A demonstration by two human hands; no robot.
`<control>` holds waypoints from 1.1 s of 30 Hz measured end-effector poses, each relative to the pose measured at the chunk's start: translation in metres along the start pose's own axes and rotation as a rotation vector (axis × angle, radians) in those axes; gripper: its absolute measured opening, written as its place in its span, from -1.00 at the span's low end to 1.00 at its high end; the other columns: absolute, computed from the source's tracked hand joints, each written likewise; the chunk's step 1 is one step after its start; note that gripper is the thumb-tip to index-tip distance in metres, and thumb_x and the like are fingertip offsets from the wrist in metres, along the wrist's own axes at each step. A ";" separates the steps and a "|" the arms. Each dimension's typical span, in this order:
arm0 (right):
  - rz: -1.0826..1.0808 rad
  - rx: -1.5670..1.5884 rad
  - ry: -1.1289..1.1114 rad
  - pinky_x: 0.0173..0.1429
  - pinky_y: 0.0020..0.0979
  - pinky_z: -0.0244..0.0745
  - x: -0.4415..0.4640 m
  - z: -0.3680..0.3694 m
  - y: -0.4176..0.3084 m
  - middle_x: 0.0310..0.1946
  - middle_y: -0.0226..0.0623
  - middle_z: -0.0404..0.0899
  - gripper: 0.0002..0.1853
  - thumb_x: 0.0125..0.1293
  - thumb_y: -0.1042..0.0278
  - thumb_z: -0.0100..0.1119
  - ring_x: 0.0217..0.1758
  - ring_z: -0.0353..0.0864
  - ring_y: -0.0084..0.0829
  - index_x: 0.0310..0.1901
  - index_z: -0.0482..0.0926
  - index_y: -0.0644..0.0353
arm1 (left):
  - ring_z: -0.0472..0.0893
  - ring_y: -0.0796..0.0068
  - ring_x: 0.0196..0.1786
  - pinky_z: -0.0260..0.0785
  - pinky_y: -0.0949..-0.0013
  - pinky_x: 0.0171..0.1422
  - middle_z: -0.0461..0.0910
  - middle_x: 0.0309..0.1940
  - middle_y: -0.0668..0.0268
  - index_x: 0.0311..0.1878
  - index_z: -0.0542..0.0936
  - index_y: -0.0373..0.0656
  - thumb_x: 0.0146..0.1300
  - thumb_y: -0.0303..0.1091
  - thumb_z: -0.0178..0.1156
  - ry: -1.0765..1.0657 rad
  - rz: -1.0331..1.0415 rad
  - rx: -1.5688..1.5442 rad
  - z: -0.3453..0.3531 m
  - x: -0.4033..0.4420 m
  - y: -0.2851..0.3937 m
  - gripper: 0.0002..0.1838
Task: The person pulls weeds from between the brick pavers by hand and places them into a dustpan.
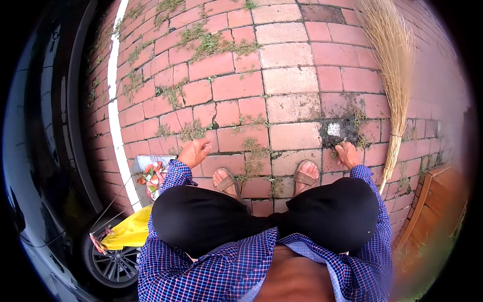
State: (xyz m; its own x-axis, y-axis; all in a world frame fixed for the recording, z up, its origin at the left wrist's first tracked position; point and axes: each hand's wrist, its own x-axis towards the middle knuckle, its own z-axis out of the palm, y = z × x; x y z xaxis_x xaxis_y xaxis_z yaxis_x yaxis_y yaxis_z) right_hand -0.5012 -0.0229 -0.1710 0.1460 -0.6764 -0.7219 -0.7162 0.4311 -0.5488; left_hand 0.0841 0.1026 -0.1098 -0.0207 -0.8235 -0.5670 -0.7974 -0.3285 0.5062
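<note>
My left hand (194, 152) hovers over the red paving, its fingers loosely bent and slightly apart, with nothing visible in them. Beside its wrist is a grey dustpan (144, 162) holding red and white litter (152, 176), partly hidden by my sleeve. My right hand (347, 154) is low at the paving, fingertips pinched together at the edge of a dark patch of soil (347, 132). Whatever the pinch holds is too small to name. Just above those fingers lies a whitish piece (333, 129) on the soil.
A straw broom (397, 75) lies to the right. Weeds (209, 45) grow between the bricks. At left stand a dark car (40, 151) with its wheel (116, 264), a white painted line (113, 90) and a yellow bag (128, 231). A brown wooden-looking box (435, 206) is at right.
</note>
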 end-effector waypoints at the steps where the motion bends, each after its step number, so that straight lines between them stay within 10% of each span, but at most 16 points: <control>1: 0.020 0.017 0.015 -0.72 -0.35 0.48 0.001 0.007 0.005 -0.70 -0.15 0.49 -0.63 0.45 0.25 0.07 -0.74 0.60 -0.35 -0.40 0.50 0.43 | 0.76 0.02 -0.05 0.56 0.14 0.08 0.73 -0.13 -0.16 0.16 0.66 -0.37 0.41 -0.21 0.18 -0.056 -0.049 -0.016 0.015 -0.018 -0.009 -0.57; 8: -0.094 0.023 0.066 -0.66 -0.35 0.50 -0.025 0.023 -0.043 -0.71 -0.21 0.48 -0.63 0.56 0.21 0.03 -0.74 0.56 -0.36 -0.35 0.46 0.36 | 0.73 -0.08 -0.06 0.56 0.10 0.09 0.73 -0.13 -0.13 0.13 0.66 -0.37 0.44 -0.21 0.15 0.082 -0.101 -0.242 0.093 -0.045 -0.025 -0.59; 14: -0.219 -0.079 0.009 -0.64 -0.36 0.52 0.004 0.034 -0.112 -0.66 -0.22 0.49 -0.71 0.55 0.28 0.07 -0.68 0.62 -0.35 -0.14 0.50 0.43 | 0.55 0.02 0.20 0.48 0.06 0.21 0.54 0.08 0.08 0.27 0.55 -0.20 0.35 -0.38 0.23 0.419 0.113 0.211 0.070 0.003 -0.049 -0.57; 17: -0.620 -0.307 0.009 -0.66 -0.34 0.44 0.039 0.030 -0.182 -0.64 -0.19 0.50 -0.73 0.53 0.30 0.12 -0.70 0.57 -0.36 -0.14 0.53 0.42 | 0.51 0.03 0.27 0.42 0.01 0.28 0.52 0.15 0.08 0.31 0.52 -0.18 0.37 -0.31 0.24 0.575 0.138 0.345 0.054 0.029 -0.073 -0.54; 23: -0.713 -0.684 -0.127 -0.34 -0.05 0.43 -0.006 0.087 -0.432 -0.46 0.08 0.53 -0.87 0.34 0.48 0.20 -0.45 0.56 0.09 -0.18 0.47 0.33 | 0.46 0.01 0.34 0.37 -0.07 0.30 0.48 0.23 0.01 0.33 0.50 -0.19 0.34 -0.08 0.29 0.760 -0.076 0.338 0.060 0.034 -0.105 -0.42; 25: -1.359 -0.845 -0.011 -0.29 -0.04 0.41 -0.005 0.132 -0.471 -0.39 0.06 0.50 -0.83 0.27 0.53 0.24 -0.36 0.52 0.15 -0.18 0.44 0.31 | 0.46 0.01 0.33 0.38 -0.08 0.25 0.47 0.24 0.00 0.30 0.52 -0.19 0.31 0.04 0.31 0.804 -0.170 0.324 0.064 0.033 -0.106 -0.36; 29: -1.520 -0.777 -0.398 -0.18 -0.01 0.44 -0.090 0.260 -0.543 -0.31 0.01 0.53 -0.75 0.33 0.40 0.25 -0.19 0.58 0.09 -0.14 0.38 0.32 | 0.51 0.01 0.24 0.33 -0.18 0.32 0.58 0.13 0.02 0.29 0.55 -0.17 0.29 0.20 0.30 0.689 -0.319 0.142 0.069 0.030 -0.101 -0.29; 30: -1.568 -0.631 -0.423 -0.13 -0.01 0.47 -0.102 0.283 -0.542 -0.26 -0.01 0.54 -0.72 0.37 0.38 0.24 -0.16 0.58 0.08 -0.06 0.38 0.35 | 0.58 0.00 0.16 0.36 -0.15 0.28 0.66 0.01 0.07 0.20 0.63 -0.13 0.30 0.21 0.27 0.291 -0.406 0.026 0.065 0.032 -0.106 -0.36; 31: -1.587 -0.554 -0.400 -0.10 -0.01 0.49 -0.112 0.297 -0.544 -0.22 0.00 0.55 -0.69 0.39 0.37 0.23 -0.13 0.59 0.09 0.01 0.39 0.36 | 0.62 -0.05 0.10 0.38 -0.11 0.23 0.70 -0.03 0.11 0.13 0.68 -0.11 0.32 0.22 0.24 0.963 -0.087 0.041 0.081 0.034 -0.116 -0.40; 33: -1.605 -0.487 -0.368 -0.07 -0.02 0.50 -0.105 0.299 -0.541 -0.17 0.02 0.57 -0.65 0.40 0.36 0.22 -0.11 0.60 0.09 0.07 0.39 0.38 | 0.61 -0.16 0.10 0.42 -0.12 0.22 0.65 0.03 -0.04 0.15 0.62 -0.21 0.29 0.05 0.34 0.936 -0.097 0.047 0.085 0.033 -0.123 -0.44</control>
State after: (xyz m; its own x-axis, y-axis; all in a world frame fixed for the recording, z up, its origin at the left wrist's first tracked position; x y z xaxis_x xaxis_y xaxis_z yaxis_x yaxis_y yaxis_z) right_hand 0.0753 -0.0066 0.0754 0.9566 -0.0246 0.2903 0.1767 -0.7434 -0.6451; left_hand 0.1298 0.1547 -0.2461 0.5239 -0.8370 0.1580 -0.7940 -0.4128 0.4462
